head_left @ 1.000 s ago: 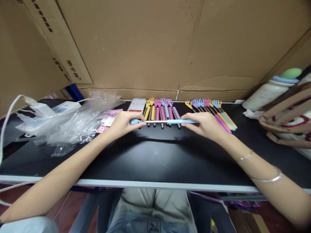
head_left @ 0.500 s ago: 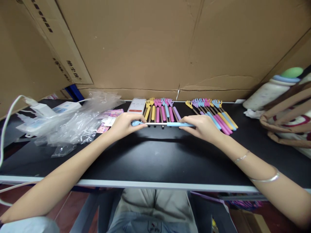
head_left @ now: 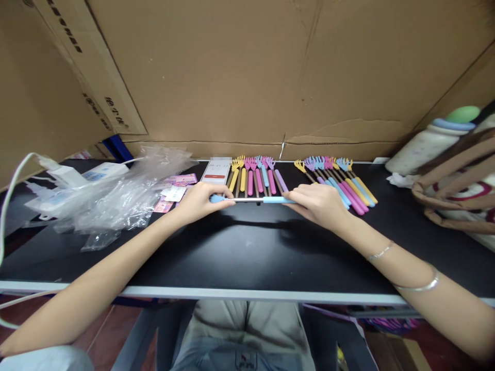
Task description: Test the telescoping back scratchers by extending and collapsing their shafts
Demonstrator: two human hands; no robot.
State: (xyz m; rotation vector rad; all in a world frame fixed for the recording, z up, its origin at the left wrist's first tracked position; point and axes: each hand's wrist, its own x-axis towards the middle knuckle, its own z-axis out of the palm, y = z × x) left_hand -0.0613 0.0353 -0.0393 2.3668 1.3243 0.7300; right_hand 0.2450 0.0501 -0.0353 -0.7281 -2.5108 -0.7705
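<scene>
A blue back scratcher (head_left: 247, 200) with a metal rod lies level across the front of me, held between both hands above the table. My left hand (head_left: 199, 202) is closed around its blue head end, which the fingers partly cover. At the other end, my right hand (head_left: 319, 203) grips the blue handle, hiding its tip. Behind it, a row of yellow, pink, blue and purple back scratchers (head_left: 257, 178) lies on the table. A second group of back scratchers (head_left: 340, 183) rests just beyond my right hand, their claw heads toward the cardboard.
Clear plastic bags (head_left: 119, 198) and a white power strip (head_left: 88, 180) with cables lie at left. Pink printed papers (head_left: 174, 193) and a phone (head_left: 215, 171) sit near my left hand. A white bottle (head_left: 429, 144) and a brown-handled bag (head_left: 456, 190) stand right. Cardboard (head_left: 232, 72) walls the back.
My right hand has shifted slightly left along the handle, and the right forearm with it. The left hand stays almost in place, still gripping the head end.
</scene>
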